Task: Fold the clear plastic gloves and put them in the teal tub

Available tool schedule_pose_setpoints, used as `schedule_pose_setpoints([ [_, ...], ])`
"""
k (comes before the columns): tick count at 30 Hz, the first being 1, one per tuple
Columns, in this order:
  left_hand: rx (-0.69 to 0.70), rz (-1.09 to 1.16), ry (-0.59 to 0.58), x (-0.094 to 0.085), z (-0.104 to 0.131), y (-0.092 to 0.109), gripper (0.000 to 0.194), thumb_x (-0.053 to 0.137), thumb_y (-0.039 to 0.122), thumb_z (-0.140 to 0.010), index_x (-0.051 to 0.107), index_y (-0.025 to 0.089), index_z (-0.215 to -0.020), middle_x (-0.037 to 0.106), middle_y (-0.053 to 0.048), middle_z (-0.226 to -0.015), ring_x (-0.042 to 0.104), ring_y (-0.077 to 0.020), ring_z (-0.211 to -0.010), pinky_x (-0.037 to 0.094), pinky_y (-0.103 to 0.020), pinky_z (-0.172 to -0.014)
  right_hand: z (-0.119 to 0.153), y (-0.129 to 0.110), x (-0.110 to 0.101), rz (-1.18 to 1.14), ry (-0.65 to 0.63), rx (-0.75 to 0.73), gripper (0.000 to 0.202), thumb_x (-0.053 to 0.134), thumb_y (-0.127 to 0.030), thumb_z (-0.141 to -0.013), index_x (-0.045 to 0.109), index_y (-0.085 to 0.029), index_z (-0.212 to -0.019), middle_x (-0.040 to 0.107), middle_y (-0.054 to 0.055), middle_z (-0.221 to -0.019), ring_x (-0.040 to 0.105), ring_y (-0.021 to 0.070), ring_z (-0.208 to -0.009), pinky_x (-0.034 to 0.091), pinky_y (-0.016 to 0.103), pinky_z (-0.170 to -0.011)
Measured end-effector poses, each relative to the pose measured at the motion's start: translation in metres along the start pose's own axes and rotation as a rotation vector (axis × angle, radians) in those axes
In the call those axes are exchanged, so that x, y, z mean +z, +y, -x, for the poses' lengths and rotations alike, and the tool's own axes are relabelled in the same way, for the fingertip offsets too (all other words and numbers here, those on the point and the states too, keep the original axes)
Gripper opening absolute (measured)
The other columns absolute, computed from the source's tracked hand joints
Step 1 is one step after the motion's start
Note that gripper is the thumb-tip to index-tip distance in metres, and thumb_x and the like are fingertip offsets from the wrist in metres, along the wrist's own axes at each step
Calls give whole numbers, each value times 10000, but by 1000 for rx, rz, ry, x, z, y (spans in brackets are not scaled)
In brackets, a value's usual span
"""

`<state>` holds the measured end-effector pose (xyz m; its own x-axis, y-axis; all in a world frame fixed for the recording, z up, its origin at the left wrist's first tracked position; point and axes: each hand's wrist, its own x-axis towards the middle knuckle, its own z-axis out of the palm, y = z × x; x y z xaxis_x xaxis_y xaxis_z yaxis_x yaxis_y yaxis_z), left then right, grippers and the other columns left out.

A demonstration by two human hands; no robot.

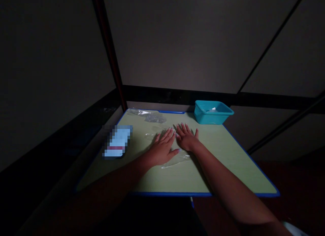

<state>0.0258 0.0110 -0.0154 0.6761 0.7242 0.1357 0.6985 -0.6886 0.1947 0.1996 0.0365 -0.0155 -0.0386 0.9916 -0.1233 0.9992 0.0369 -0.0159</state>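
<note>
A clear plastic bag (175,159) lies flat near the middle of the small table. My left hand (164,148) rests palm down on it, fingers stretched out and thumb spread to the right. Just to its right, my right hand (186,137) also lies palm down on the plastic with its fingers apart. The fingertips of the two hands are close together. Neither hand grips anything. Parts of the bag are hidden under the hands.
The pale green table (228,171) has a blue edge. A phone (118,141), blurred out, lies at its left side. Crumpled clear plastic (154,118) is at the back left. A turquoise basket (210,119) stands at the back right corner, with something clear inside.
</note>
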Motion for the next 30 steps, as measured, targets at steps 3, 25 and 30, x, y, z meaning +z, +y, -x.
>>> schedule_pose_setpoints([
  [3,-33,7,-93,5,-1,-1,726,215,588,-918,128,141,-1482,62,-103,-1549,11,-228,-1432,80,-522,-1127,1,0,0,-9,37,-26,587,119,-421,-945,-6,-249,-1492,-65,14,-1556,-59,217,-1423,-3,641,-1059],
  [25,-567,-175,-87,-5,3,-42,816,189,620,-888,166,45,-1467,41,-178,-1538,-39,-295,-1425,58,-612,-1089,1,0,-1,-14,-76,-30,583,93,-469,-946,-37,-288,-1484,-91,14,-1554,-97,229,-1416,24,649,-1050],
  [30,-324,-100,72,-9,2,-29,771,292,586,-892,167,94,-1473,47,-152,-1544,-18,-271,-1430,96,-564,-1106,2,-1,-2,-18,-65,-27,583,102,-471,-946,-33,-293,-1485,-83,13,-1555,-81,230,-1419,39,654,-1047],
])
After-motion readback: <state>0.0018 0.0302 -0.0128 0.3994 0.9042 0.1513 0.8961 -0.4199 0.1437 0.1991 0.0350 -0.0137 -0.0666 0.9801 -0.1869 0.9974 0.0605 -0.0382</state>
